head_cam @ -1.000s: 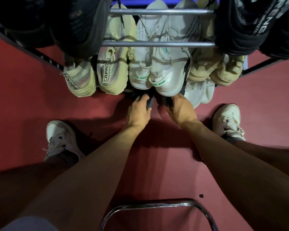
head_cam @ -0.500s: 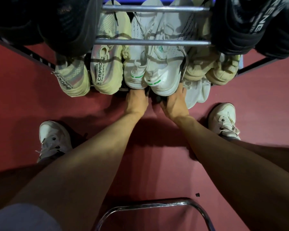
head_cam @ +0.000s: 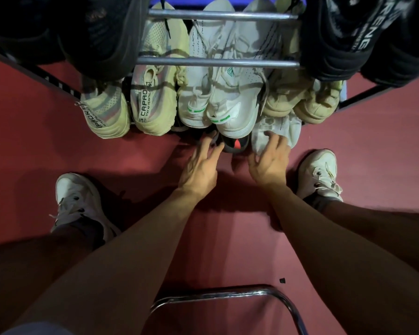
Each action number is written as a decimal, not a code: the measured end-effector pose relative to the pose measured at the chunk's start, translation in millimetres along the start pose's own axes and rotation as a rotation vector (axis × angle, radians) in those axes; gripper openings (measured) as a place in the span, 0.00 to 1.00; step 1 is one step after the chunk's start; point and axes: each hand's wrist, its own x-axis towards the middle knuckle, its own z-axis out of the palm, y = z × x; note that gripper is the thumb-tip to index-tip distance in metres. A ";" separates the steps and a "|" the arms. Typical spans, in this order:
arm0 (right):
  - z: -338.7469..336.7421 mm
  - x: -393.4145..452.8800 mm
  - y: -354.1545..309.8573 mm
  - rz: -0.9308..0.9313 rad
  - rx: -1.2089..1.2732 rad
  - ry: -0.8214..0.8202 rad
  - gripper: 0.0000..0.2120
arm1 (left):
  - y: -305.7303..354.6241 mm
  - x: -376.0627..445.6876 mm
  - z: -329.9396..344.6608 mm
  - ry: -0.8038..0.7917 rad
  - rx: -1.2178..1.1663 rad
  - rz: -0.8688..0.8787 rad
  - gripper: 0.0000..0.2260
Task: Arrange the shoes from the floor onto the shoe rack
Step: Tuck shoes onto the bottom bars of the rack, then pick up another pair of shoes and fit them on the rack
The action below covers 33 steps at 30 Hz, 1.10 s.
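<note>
Both forearms were bare, no sleeves, watch or rings showing on the left hand (head_cam: 200, 165) or right hand (head_cam: 270, 163). The person wore white lace-up sneakers (head_cam: 76, 201) with dark eyelets, dark ankle socks (head_cam: 90, 227), and pale grey shorts (head_cam: 34, 328); lower legs were bare.

One head-worn wide-angle camera looks steeply down from close above at the dark red floor (head_cam: 58, 146) and the metal-barred shoe rack (head_cam: 218, 62) ahead.

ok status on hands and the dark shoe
Left hand open, fingertips at dark shoe. Right hand open on pale shoe. Dark shoe low, under white pair.
</note>
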 end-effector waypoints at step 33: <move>-27.8 -93.1 38.4 0.647 0.519 0.095 0.10 | 24.1 12.0 12.9 -0.341 0.109 -0.052 0.39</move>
